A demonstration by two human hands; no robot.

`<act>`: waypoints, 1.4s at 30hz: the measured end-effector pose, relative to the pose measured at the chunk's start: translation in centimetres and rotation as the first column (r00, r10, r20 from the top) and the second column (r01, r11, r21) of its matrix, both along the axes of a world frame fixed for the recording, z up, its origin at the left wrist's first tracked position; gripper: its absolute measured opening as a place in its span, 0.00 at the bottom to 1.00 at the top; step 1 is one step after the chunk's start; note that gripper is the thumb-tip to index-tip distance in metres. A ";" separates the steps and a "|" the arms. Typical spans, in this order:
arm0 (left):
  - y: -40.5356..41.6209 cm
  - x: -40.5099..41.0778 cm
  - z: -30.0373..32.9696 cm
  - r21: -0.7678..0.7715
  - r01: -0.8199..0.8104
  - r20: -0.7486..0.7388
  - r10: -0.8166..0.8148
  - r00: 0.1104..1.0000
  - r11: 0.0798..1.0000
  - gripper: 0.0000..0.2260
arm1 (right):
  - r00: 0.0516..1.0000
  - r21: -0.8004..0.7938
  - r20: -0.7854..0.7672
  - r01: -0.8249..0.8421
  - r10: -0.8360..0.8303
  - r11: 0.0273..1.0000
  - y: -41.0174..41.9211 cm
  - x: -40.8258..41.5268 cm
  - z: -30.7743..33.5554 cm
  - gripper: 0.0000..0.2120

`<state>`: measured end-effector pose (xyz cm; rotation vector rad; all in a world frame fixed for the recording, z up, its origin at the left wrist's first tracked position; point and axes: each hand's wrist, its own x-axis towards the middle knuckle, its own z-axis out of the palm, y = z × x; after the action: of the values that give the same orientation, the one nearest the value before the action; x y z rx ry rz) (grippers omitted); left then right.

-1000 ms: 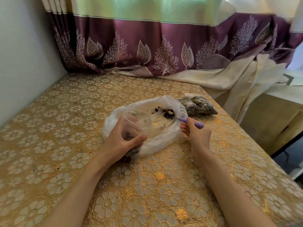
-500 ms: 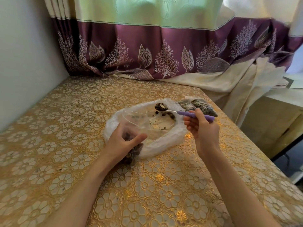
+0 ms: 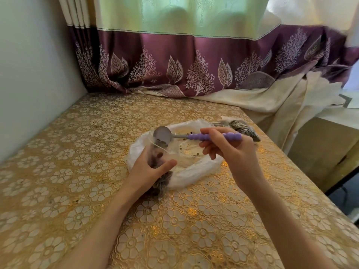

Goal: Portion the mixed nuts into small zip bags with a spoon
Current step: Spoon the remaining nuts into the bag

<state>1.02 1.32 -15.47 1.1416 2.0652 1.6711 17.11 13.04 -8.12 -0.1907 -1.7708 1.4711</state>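
Right hand (image 3: 231, 152) raised over the big plastic bag (image 3: 196, 171), fingers pinched shut around the purple beaded handle of a spoon (image 3: 194, 135), metal bowl tipped on edge at the mouth of a small zip bag (image 3: 158, 152), a few nuts (image 3: 162, 141) clinging at the bowl's lower rim. Left hand (image 3: 149, 171) wrapped around that small clear bag, thumb and fingers clamped on its sides, holding it upright with the opening toward the spoon; dark nuts visible through the plastic between the fingers and bulging out below the palm. Big bag lying open and flattened on the gold floral tablecloth (image 3: 77, 171), nearly bare inside apart from scattered crumbs and a few pieces. Filled bags (image 3: 242, 128) lying just beyond the right hand, near the table's far right edge. Purple patterned curtain (image 3: 194, 65) draped along the back of the table.
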 end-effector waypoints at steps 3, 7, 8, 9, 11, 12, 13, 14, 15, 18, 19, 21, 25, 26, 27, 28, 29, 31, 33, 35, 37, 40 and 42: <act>0.0 0.0 0.0 0.017 -0.018 -0.032 0.019 0.999 1.000 0.21 | 1.000 -0.013 -0.005 -0.008 0.007 1.000 0.5 0.0 -0.2 0.08; 0.0 -0.1 0.0 -0.009 -0.018 -0.062 0.017 0.998 1.000 0.26 | 0.992 -0.183 -0.106 0.045 -0.065 0.982 1.7 0.4 -0.3 0.11; 0.0 -0.2 -0.1 -0.015 -0.017 -0.064 0.016 0.998 1.000 0.27 | 0.986 -0.221 -0.118 0.086 -0.114 0.971 2.2 0.5 -0.5 0.12; 0.0 -0.2 -0.1 -0.021 -0.017 -0.065 0.015 0.998 1.000 0.27 | 0.980 -0.245 -0.107 0.137 -0.168 0.960 2.7 0.5 -0.7 0.11; -0.1 -0.2 -0.1 -0.027 -0.015 -0.065 0.013 0.998 1.000 0.27 | 0.966 -0.234 -0.026 0.245 -0.258 0.941 3.5 0.4 -1.5 0.13; -0.1 -0.2 0.0 -0.028 -0.012 -0.062 0.010 0.998 1.000 0.27 | 0.957 -0.215 0.024 0.287 -0.289 0.934 3.9 0.3 -2.1 0.15; -0.1 -0.2 0.0 -0.028 -0.009 -0.056 0.007 0.998 1.000 0.27 | 0.947 -0.194 0.070 0.321 -0.314 0.927 4.1 0.3 -2.6 0.16; -0.1 -0.2 0.0 -0.027 -0.007 -0.052 0.005 0.999 1.000 0.27 | 0.937 -0.168 0.103 0.348 -0.335 0.922 4.2 0.2 -3.2 0.16; -0.1 -0.1 0.0 -0.028 -0.006 -0.054 0.005 0.999 1.000 0.27 | 0.928 -0.142 0.122 0.369 -0.353 0.919 4.3 0.2 -3.6 0.18; 0.0 -0.1 0.1 -0.034 -0.010 -0.057 0.008 0.998 0.999 0.27 | 0.919 -0.109 0.141 0.384 -0.368 0.917 4.4 0.1 -4.5 0.23; 0.0 -0.1 0.1 -0.029 -0.011 -0.057 0.009 0.998 1.000 0.26 | 0.926 -0.125 0.142 0.367 -0.350 0.922 4.3 0.1 -4.6 0.23; 0.0 -0.1 0.1 -0.022 -0.014 -0.065 0.013 0.998 1.000 0.26 | 0.943 -0.181 0.137 0.324 -0.303 0.929 4.2 -0.1 -4.8 0.21; 0.0 0.0 0.1 -0.014 -0.007 -0.064 0.006 0.998 1.000 0.27 | 0.946 -0.254 0.146 0.318 -0.289 0.913 4.4 -0.1 -5.6 0.19; 0.0 0.0 0.1 -0.017 -0.006 -0.060 0.005 0.998 1.000 0.27 | 0.942 -0.267 0.154 0.330 -0.298 0.905 4.6 0.0 -5.8 0.19; 0.0 0.0 0.1 -0.022 -0.009 -0.059 0.008 0.998 1.000 0.28 | 0.937 -0.274 0.162 0.343 -0.308 0.898 4.9 0.1 -5.9 0.19; 0.0 -0.1 0.0 -0.028 -0.014 -0.061 0.012 0.998 1.000 0.28 | 0.932 -0.275 0.169 0.356 -0.320 0.893 5.1 0.1 -6.1 0.20; 0.0 -0.1 0.0 -0.034 -0.018 -0.064 0.016 0.998 0.999 0.29 | 0.926 -0.271 0.173 0.372 -0.335 0.888 5.3 0.2 -6.2 0.20; 0.0 -0.2 -0.1 -0.038 -0.023 -0.061 0.020 0.998 0.999 0.29 | 0.908 -0.257 0.171 0.416 -0.382 0.872 5.7 0.3 -6.4 0.19; 0.0 -0.2 -0.1 -0.052 -0.027 -0.059 0.024 0.998 0.998 0.30 | 0.887 -0.238 0.166 0.461 -0.431 0.855 6.1 0.1 -6.4 0.18; 0.0 -0.2 -0.2 -0.067 -0.032 -0.060 0.028 0.998 0.997 0.28 | 0.863 -0.196 0.180 0.501 -0.471 0.843 6.4 -0.3 -6.4 0.18; 0.0 -0.2 -0.1 -0.060 -0.030 -0.059 0.027 0.998 0.998 0.29 | 0.833 -0.137 0.198 0.545 -0.516 0.827 6.6 -0.9 -6.2 0.17; 0.0 -0.1 0.0 -0.045 -0.023 -0.064 0.020 0.998 0.999 0.30 | 0.791 -0.046 0.197 0.598 -0.580 0.800 6.8 -2.3 -5.7 0.17; 0.0 -0.1 0.0 -0.043 -0.020 -0.061 0.018 0.998 0.999 0.30 | 0.771 0.012 0.191 0.617 -0.608 0.787 6.9 -3.3 -5.4 0.17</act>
<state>0.91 1.33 -15.45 1.1762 2.1448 1.6105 13.84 19.99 -13.50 -0.8784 -1.5883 1.0322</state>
